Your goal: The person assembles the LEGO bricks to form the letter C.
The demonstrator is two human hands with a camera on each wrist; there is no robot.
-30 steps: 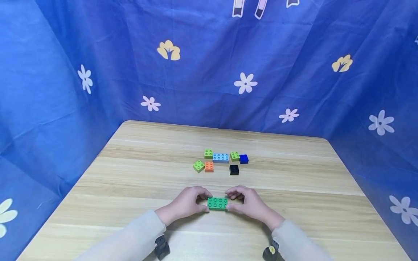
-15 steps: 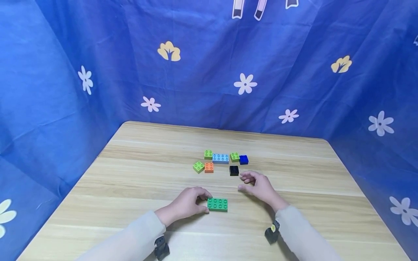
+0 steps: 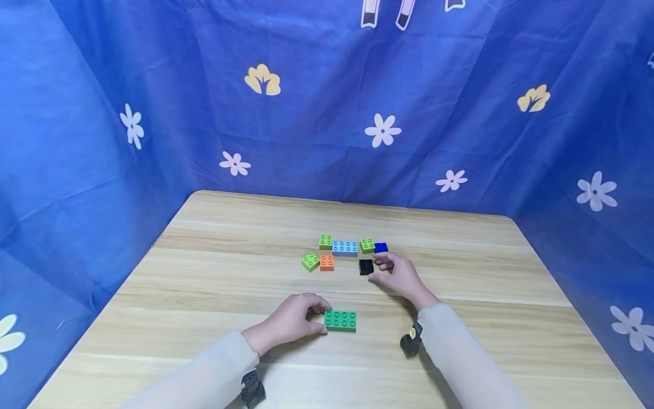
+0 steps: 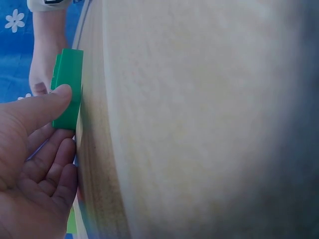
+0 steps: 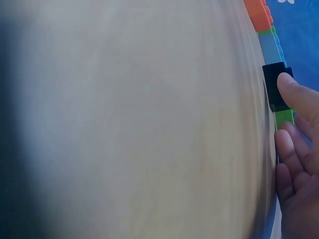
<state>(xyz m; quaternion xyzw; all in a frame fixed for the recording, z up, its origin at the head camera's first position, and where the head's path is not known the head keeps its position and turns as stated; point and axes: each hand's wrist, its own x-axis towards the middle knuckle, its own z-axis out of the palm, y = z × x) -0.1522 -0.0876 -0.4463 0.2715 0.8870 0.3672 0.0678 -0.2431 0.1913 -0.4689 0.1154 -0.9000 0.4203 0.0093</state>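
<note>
My left hand [image 3: 296, 317] pinches the left end of a green 2x4 toy building brick [image 3: 340, 321] lying on the table. In the left wrist view, its thumb [image 4: 59, 97] lies against the brick's side. My right hand [image 3: 401, 275] is at the right side of a small black brick [image 3: 365, 267], its thumb by the near corner and its forefinger by the far one, apart from each other. The right wrist view has the thumb [image 5: 294, 92] overlapping the black brick [image 5: 276, 85]; the forefinger is partly hidden there.
Behind the black brick lie a blue brick [image 3: 381, 247], partly covered by the right hand, and a lime brick [image 3: 367, 245]. Further left are a light blue brick [image 3: 344, 249], an orange brick [image 3: 327, 262] and two more lime bricks. A blue patterned cloth [image 3: 317, 130] surrounds the wooden table [image 3: 214, 255].
My right hand has let go of the green brick's right end and moved away to the right side of the black brick. The left hand and the bricks have stayed put.
</note>
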